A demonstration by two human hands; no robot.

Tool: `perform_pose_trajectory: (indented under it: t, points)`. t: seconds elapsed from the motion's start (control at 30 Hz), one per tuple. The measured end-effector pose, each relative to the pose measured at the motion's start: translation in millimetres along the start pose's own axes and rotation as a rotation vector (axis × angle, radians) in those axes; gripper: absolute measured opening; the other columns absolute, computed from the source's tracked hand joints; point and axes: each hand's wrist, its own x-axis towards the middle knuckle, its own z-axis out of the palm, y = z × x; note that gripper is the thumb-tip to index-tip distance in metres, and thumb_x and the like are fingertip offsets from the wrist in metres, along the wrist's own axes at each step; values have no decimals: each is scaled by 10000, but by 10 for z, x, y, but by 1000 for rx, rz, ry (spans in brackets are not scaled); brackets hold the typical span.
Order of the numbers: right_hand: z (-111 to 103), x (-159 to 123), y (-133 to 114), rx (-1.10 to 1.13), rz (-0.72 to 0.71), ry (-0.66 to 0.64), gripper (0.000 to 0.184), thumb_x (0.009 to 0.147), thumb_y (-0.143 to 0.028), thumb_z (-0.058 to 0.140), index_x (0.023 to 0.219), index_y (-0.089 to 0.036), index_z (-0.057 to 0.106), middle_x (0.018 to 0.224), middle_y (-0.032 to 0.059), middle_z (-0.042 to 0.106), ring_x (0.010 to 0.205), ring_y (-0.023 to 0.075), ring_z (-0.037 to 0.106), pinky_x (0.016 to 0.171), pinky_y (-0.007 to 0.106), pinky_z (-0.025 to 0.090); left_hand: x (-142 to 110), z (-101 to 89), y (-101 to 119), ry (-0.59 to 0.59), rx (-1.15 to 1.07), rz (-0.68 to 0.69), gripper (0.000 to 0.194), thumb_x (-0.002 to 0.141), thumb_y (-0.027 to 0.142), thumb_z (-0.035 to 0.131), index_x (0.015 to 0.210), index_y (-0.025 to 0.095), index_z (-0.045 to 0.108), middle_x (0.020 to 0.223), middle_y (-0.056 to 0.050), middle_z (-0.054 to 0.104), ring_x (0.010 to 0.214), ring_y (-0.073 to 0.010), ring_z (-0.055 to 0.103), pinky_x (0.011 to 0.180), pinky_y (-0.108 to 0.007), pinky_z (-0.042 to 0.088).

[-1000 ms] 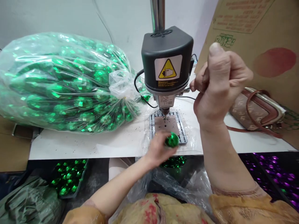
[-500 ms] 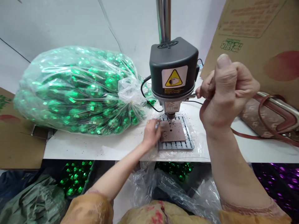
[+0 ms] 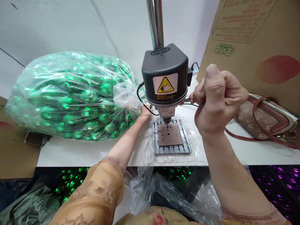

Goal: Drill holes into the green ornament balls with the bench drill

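A small black drill press with a yellow warning label stands mid-table. My right hand is closed in a fist around the drill press lever, thumb up. Stretched past the press on its left side, my left hand is beside the bag's knotted neck, close to a bit of shiny green. Its fingers are mostly hidden by the machine and its cable. Under the chuck a brown square board with a hole in it lies on the slotted metal base, sprinkled with dark shavings.
A large clear bag of shiny green faceted pieces fills the table's left side. Cardboard boxes stand at left and right. A patterned handbag with a brown strap lies right. Crumpled clear plastic hangs at the table's front edge.
My left hand has left the brown board and reached forward to the left of the press. My right hand stays on the lever. The view has shifted slightly.
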Motion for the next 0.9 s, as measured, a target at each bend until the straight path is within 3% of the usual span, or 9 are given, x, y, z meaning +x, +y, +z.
perform_pose_trajectory:
  t: [0.17,0.23,0.3,0.4,0.47,0.57,0.67,0.77,0.9]
  points:
    - [6,-2,2,39,-15,-7,484,909,-400,633,560,-211,356,474,-63,313,415,49,315,448,293,251,-660,-215,242,77,196,68,319,777,368,822,1061,273,711,1287,-105,588,1317,-335,511,1115,-481,441]
    - [6,-2,7,38,-16,-10,487,917,-405,621,565,-205,350,475,-72,311,417,32,322,451,268,261,-969,-296,353,111,177,37,328,840,398,745,1138,271,694,1303,-102,565,1233,-296,572,1031,-437,501]
    - [4,-1,14,45,-19,-16,487,923,-387,615,568,-197,341,477,-78,307,419,19,334,452,245,273,-1226,-324,462,105,-7,-104,366,915,476,632,1213,263,647,1215,-91,602,1027,-231,651,828,-362,556]
    - [-2,-2,27,49,-24,-20,477,929,-375,606,580,-190,339,489,-80,316,420,8,337,446,223,281,-1461,-250,611,-24,-386,-364,501,926,560,588,1321,255,544,1041,-60,660,735,-154,649,599,-273,493]
    - [-8,-3,35,42,-20,-18,480,922,-409,612,589,-192,343,495,-78,324,426,11,325,441,224,276,-1531,-153,680,-113,-486,-441,616,849,549,715,1346,246,515,997,-46,678,666,-134,638,555,-253,460]
    - [-17,-3,43,-13,3,-31,514,902,-517,607,598,-205,335,506,-69,324,452,24,313,457,245,282,-1568,-4,702,-137,-437,-441,699,757,542,832,1297,212,535,933,-36,693,634,-130,636,536,-246,455]
    - [-26,-2,51,-68,13,-59,534,899,-589,564,612,-217,310,521,-64,314,470,30,300,475,262,290,-1569,106,642,-111,-358,-358,678,730,584,851,1207,194,569,990,-67,720,788,-171,685,653,-280,534]
    - [-35,-4,67,-62,-13,-69,513,921,-545,556,616,-218,304,515,-65,310,465,30,291,481,266,278,-1553,173,576,-107,-309,-262,674,712,584,866,1183,189,588,1126,-102,720,1018,-221,689,861,-351,569]
    - [-43,-14,83,-68,-24,-69,497,938,-504,553,622,-212,304,508,-65,324,463,31,308,488,261,283,-1538,227,566,-136,-225,-205,637,721,542,868,1188,184,625,1103,-94,730,998,-233,691,872,-373,566]
